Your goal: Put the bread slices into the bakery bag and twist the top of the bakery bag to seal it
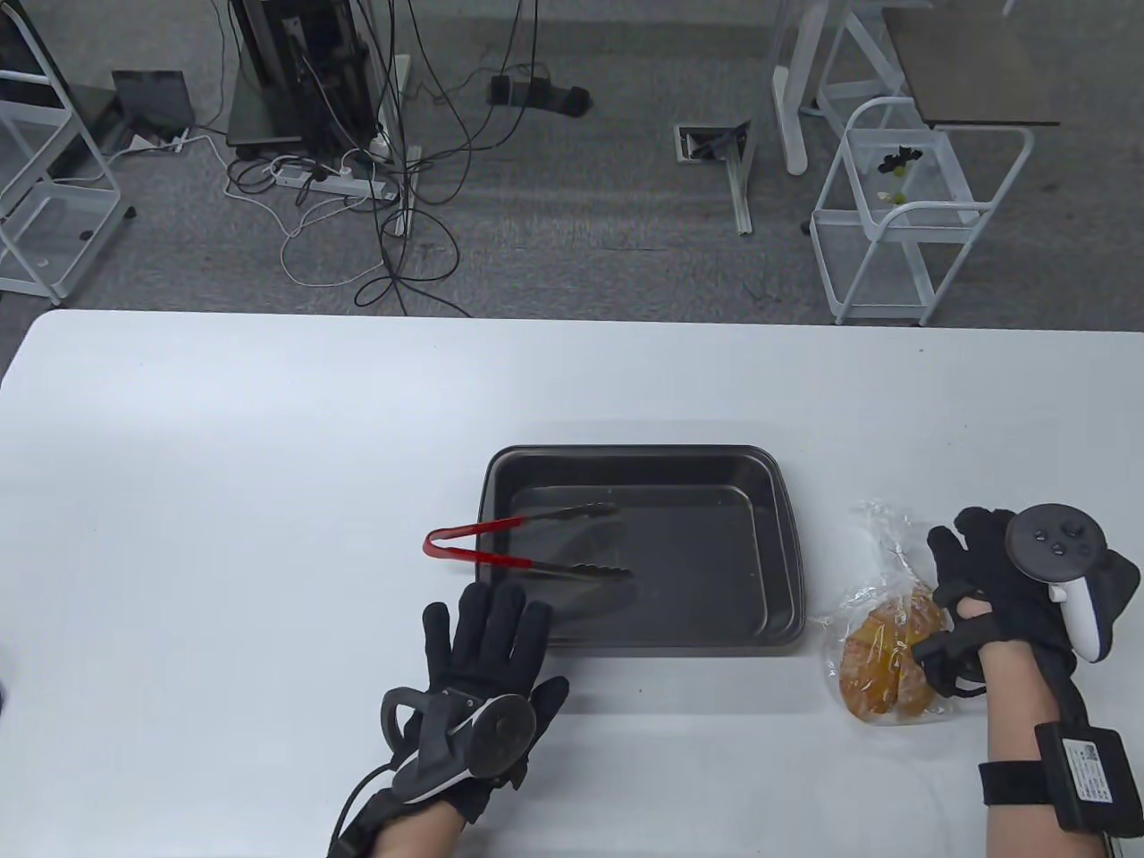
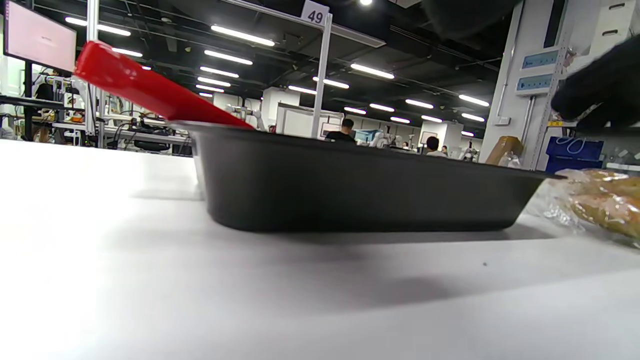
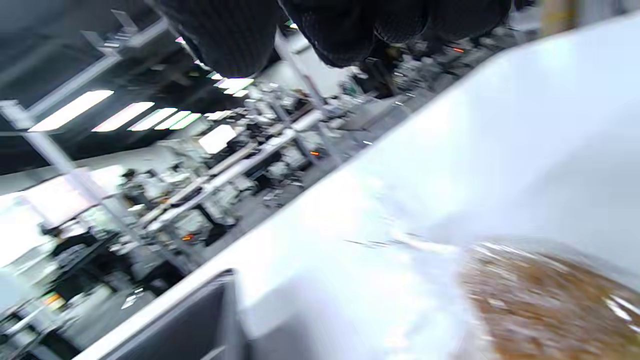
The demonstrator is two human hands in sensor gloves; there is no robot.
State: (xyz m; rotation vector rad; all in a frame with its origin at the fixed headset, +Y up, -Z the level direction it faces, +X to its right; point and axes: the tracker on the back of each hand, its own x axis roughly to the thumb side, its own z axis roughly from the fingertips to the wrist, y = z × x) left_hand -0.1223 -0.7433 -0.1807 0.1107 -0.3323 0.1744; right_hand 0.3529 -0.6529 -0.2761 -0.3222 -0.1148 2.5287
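A clear bakery bag (image 1: 880,572) lies on the white table right of the tray, with golden bread slices (image 1: 880,666) inside it. Its crumpled top points away from me. My right hand (image 1: 961,581) hovers at the bag's right side with its fingers spread and the thumb lying over the bread end. In the blurred right wrist view the fingertips (image 3: 235,35) hold nothing above the bread (image 3: 550,300). My left hand (image 1: 487,643) lies flat on the table, fingers straight, at the tray's front left corner. The left wrist view catches the bagged bread (image 2: 600,200) at far right.
A black baking tray (image 1: 778,536) sits mid-table, its wall (image 2: 360,190) close in the left wrist view. Red-handled tongs (image 1: 500,545) rest across its left rim, handle (image 2: 145,90) sticking out. Beyond the table's far edge are carts and cables on the floor.
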